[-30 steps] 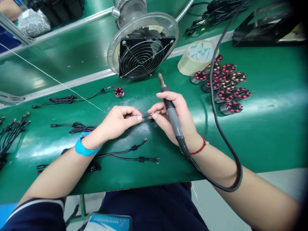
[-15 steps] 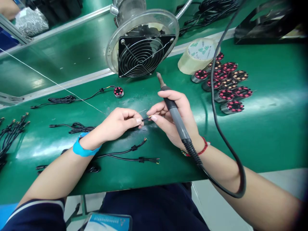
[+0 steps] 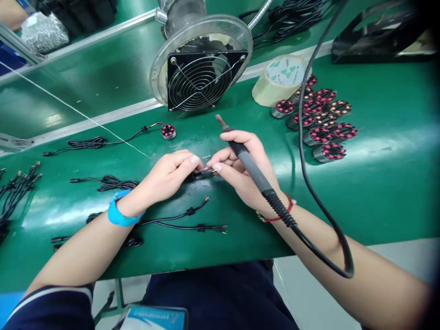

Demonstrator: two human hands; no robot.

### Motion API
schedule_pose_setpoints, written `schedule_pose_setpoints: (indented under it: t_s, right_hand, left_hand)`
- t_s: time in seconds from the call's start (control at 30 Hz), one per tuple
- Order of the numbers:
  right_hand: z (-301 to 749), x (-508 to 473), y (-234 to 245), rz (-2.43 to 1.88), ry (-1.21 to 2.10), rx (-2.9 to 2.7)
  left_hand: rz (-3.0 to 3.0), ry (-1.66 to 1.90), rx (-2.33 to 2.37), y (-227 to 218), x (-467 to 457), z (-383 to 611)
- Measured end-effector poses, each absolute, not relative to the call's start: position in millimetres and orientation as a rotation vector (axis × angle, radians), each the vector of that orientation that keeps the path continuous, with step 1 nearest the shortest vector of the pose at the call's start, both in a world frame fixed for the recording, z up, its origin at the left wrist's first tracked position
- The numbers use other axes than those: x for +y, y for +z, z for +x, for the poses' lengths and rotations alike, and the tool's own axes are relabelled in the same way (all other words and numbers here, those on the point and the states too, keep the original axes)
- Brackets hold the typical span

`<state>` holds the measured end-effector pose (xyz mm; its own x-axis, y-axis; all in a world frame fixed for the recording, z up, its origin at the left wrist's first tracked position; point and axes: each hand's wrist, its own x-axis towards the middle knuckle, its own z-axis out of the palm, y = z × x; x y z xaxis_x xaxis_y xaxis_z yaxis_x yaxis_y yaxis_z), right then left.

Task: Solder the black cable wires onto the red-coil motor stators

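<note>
My right hand (image 3: 259,183) is closed around the grey handle of a soldering iron (image 3: 253,170), its metal tip pointing up and away toward the fan. With thumb and fingertips the same hand also pinches the thin wire ends of a black cable (image 3: 206,172); a yellow end shows at the thumb. My left hand (image 3: 170,174) is closed on that cable just to the left, and its fingers hide part of it. Below the hands lie two more black cable ends (image 3: 190,211) with bare coloured tips. A thin strand of solder wire (image 3: 130,145) slants down toward my left hand.
A fume fan (image 3: 200,87) stands behind the hands. One motor stator (image 3: 168,132) wired to a cable lies at left; several loose stators (image 3: 319,135) sit at right beside a tape roll (image 3: 280,80). Cable bundles (image 3: 13,197) lie far left. The iron's cord (image 3: 304,137) loops over my right forearm.
The iron's tip has swung slightly left and down with my right hand. My left thumb has shifted up and left along the cable, and more of its thin wires show between the hands.
</note>
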<state>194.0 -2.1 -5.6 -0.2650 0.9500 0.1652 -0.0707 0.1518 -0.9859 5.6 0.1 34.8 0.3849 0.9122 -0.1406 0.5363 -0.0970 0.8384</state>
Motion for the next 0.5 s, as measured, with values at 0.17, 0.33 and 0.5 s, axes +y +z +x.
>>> schedule_pose_setpoints:
  t_s: [0.17, 0.33, 0.5]
  right_hand:
    - [194.0, -4.7, -5.5, -0.92, 1.235, -1.484]
    - [195.4, -5.8, -7.3, -0.952, 1.189, -1.522]
    - [194.7, -6.7, -8.2, -0.918, 1.146, -1.571]
  left_hand:
    - [1.806, 0.441, 1.252, 33.9, -1.9, 6.2]
    - [1.762, 0.443, 1.236, 34.3, -3.1, 7.3]
    - [1.524, 0.451, 1.169, 38.0, -3.7, 13.1]
